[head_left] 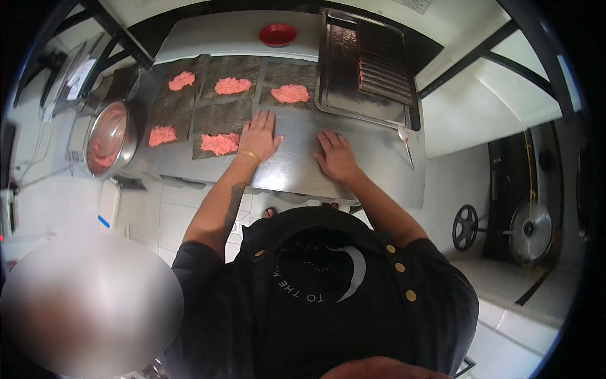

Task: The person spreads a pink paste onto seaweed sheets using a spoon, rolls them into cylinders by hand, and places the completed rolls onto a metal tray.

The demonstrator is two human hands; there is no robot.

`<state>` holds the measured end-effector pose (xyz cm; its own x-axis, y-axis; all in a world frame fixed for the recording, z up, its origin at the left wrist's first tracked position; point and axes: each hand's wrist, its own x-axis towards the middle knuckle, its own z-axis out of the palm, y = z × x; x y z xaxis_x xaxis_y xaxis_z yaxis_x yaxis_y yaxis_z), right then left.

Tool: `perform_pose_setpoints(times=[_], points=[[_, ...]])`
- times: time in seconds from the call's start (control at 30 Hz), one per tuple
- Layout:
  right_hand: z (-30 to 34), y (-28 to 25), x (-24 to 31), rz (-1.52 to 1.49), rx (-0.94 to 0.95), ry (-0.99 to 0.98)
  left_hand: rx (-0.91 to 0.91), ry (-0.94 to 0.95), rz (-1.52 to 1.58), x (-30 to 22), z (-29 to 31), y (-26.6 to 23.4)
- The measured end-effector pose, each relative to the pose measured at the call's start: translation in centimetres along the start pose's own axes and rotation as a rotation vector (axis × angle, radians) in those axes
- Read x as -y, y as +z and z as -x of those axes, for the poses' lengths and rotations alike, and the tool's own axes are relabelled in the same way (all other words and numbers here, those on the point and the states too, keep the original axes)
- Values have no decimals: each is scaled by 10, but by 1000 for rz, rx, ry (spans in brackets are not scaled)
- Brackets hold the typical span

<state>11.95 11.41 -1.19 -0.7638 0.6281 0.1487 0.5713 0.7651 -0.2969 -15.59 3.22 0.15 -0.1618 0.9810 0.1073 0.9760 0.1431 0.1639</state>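
Note:
My left hand [260, 137] lies flat on the steel table [297, 170], fingers stretched out away from me. It is close beside the right edge of a dark seaweed sheet [225, 117] with a lump of pink filling [219, 144] near its front; I cannot tell whether they touch. My right hand [336, 153] also rests on the bare steel, fingers out and nothing in it. Several more seaweed sheets lie in two rows to the left and behind, each topped with pink filling, such as the mound [290, 93] at the back right of the group.
A metal bowl [129, 146] with pink paste stands at the table's left end. At the back right, a metal tray [369, 115] holds several dark seaweed rolls [386, 72]. A spoon [406, 146] lies by its front corner. A red dish [278, 35] sits behind the sheets.

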Motion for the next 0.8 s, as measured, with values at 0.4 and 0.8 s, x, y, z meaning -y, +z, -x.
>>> perform_pose_setpoints(times=[0.4,0.8], points=[[-87,4,44,147,203,356,198,67,-72,23,-43,-12],[59,-9,30,67,53,186,176,254,21,-42,79,-25]])
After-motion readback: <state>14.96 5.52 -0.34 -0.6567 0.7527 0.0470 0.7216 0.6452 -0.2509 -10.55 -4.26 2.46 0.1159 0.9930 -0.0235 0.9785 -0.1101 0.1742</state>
